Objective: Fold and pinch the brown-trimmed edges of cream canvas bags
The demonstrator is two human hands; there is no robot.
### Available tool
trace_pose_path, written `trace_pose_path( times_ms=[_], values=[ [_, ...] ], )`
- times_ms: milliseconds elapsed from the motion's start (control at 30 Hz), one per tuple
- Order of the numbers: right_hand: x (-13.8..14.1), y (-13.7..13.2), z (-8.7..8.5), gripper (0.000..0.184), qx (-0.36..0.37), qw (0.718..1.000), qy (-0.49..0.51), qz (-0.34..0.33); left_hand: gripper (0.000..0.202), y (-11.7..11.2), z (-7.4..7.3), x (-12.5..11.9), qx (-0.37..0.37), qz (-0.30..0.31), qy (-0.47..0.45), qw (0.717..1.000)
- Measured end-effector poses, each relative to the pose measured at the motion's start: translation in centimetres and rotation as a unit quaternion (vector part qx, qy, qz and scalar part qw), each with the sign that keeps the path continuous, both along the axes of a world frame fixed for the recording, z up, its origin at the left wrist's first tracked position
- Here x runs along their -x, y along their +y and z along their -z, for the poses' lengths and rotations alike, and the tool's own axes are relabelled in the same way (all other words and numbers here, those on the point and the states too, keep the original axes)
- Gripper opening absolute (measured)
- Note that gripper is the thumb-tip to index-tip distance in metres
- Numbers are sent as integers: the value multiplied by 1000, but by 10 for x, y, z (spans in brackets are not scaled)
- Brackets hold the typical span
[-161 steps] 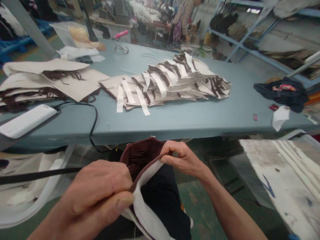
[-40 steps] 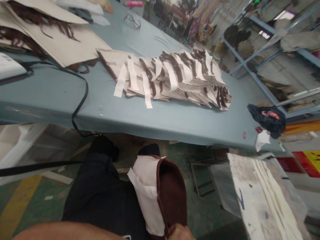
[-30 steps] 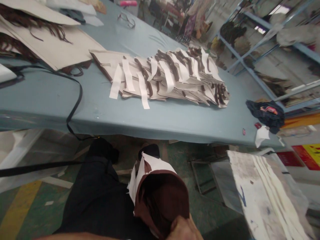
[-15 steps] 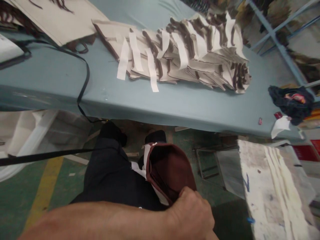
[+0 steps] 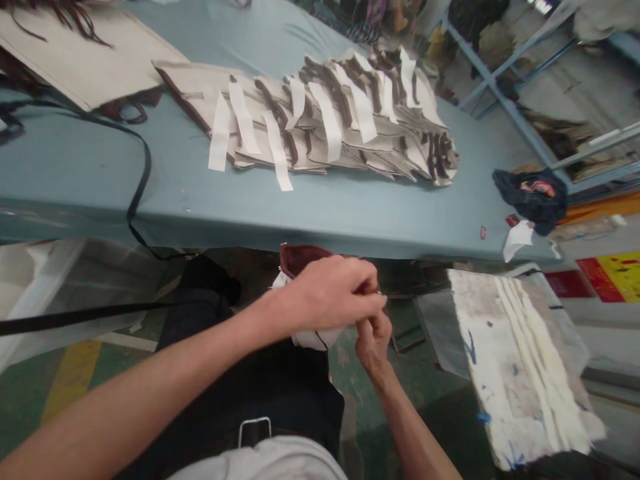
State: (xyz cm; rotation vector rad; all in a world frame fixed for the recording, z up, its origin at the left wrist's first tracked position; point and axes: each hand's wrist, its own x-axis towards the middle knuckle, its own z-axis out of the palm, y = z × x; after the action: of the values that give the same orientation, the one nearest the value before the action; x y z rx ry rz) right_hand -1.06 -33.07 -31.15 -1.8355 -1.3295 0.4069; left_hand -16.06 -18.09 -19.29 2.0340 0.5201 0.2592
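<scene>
A cream canvas bag with a dark brown lining [image 5: 300, 260] is bunched up in front of my body, just below the table's near edge. Most of it is hidden by my hands. My left hand [image 5: 330, 293] closes over its upper edge from the left. My right hand [image 5: 373, 340] sits just below, its fingers pinched against the same fold. A stack of cream canvas pieces with brown edging and white strips [image 5: 325, 123] lies on the blue-grey table [image 5: 75, 180], well beyond both hands.
Black cord [image 5: 143, 167] runs along the table and drops over its edge. A black strap [image 5: 75, 319] crosses at the left, above my dark-trousered legs [image 5: 210, 340]. A stained white sheet [image 5: 515, 367] lies to the right. Blue metal shelving [image 5: 510, 87] stands behind the table.
The bag has risen from low over my lap toward the table edge and is folded tighter. My left hand has moved over it, my right hand has come into view, and the view has shifted.
</scene>
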Motion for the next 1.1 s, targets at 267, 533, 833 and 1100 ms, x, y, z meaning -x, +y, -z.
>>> trace_pose_path(
  times_ms=[267, 533, 833, 1100],
  values=[
    [-12, 27, -39, 41, -55, 998, 25, -15, 40, 54, 4, 17, 253, 26, -15, 967],
    [-20, 58, -64, 39, -38, 997, 61, -32, 32, 60, -8, 30, 278, 72, -6, 958],
    [4, 69, -89, 13, -282, 953, -27, 104, 27, 56, -14, 12, 371, -190, -148, 897],
    [78, 40, -43, 34, -31, 971, 232, -38, 18, 60, -31, -7, 470, -311, -244, 789]
  ],
)
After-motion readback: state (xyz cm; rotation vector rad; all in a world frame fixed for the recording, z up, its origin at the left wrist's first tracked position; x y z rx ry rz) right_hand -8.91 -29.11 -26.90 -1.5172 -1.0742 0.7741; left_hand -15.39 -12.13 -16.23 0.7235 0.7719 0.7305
